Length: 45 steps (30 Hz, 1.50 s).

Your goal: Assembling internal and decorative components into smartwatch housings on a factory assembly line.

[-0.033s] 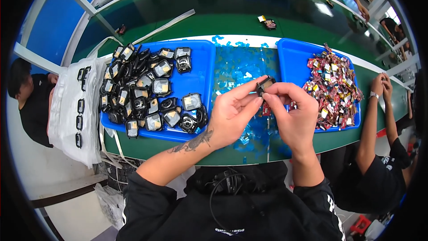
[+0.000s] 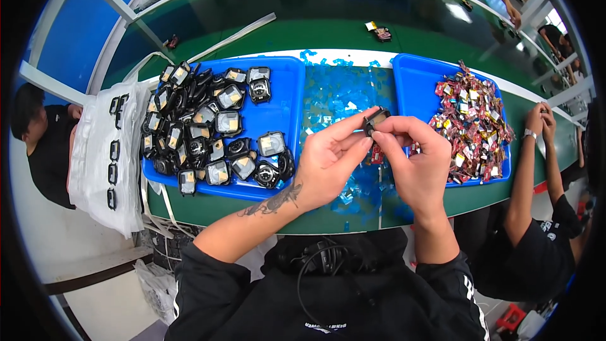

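My left hand point(image 2: 334, 167) and my right hand point(image 2: 416, 161) meet over the strip between two blue trays. Their fingertips pinch a small black watch case point(image 2: 375, 121) from both sides, held tilted, with its lower part hidden by my thumbs. Just under it a small red circuit board point(image 2: 377, 154) shows between the hands; whether it lies on the table or hangs from the case I cannot tell. Many black watch cases point(image 2: 228, 122) with clear or grey faces fill the left blue tray point(image 2: 287, 72). In the right blue tray point(image 2: 410, 79) lies a heap of red circuit boards point(image 2: 470, 126).
Scraps of blue film point(image 2: 341, 98) litter the green table between the trays. Beyond a white rail runs a green conveyor belt point(image 2: 315, 25) carrying a few parts. White plastic bags point(image 2: 104, 151) with black frames on them lie at left. Co-workers' hands point(image 2: 540, 120) are at the right.
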{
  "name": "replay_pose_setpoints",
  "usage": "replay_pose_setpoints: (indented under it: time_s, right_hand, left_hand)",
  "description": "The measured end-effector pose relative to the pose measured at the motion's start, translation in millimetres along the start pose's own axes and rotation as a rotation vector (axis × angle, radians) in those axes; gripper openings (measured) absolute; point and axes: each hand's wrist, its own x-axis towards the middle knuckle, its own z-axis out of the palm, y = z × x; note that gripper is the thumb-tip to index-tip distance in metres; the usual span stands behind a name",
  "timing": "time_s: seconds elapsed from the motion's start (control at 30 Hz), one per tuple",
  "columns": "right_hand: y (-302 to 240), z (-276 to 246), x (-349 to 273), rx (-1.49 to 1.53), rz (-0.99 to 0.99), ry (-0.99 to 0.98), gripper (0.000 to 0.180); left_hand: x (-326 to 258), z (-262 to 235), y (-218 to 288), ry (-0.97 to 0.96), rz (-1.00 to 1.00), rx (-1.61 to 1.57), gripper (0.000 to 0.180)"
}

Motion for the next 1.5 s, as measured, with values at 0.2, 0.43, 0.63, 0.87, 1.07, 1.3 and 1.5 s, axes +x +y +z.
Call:
replay_pose_setpoints:
  time_s: [0.2,0.43,0.63,0.87,1.07,1.3,1.5]
  right_hand:
    - [-2.7,-1.3,2.5,-0.054,0.008,-0.044,0.009]
    - [0.7,-1.4,1.5,-0.175,-0.061,-0.03,0.009]
    - [2.8,1.2,-0.3,-0.07,-0.015,-0.007,0.011]
    - [-3.2,-8.0,-1.7,-0.155,-0.054,0.037,0.033]
    - [9.0,-6.1,3.5,-0.037,-0.037,0.011,0.037]
    - [6.5,-17.3,-25.0,0.349,0.236,-0.015,0.031]
    - [3.8,-7.7,-33.7,0.311,0.211,-0.089,0.016]
  left_hand:
    - [-1.8,-0.6,0.7,-0.008,-0.005,0.047,0.045]
    - [-2.7,0.2,0.0,-0.026,-0.006,0.059,0.044]
    - [-4.1,0.4,-1.4,-0.055,-0.01,0.11,0.044]
    - [-9.0,-1.9,7.7,-0.095,0.013,0.319,0.043]
    - [-6.7,2.3,1.9,-0.052,0.034,0.298,0.042]
    - [-0.7,3.5,8.5,0.069,0.084,0.038,0.046]
    - [-1.4,2.1,6.1,0.051,0.181,0.124,0.035]
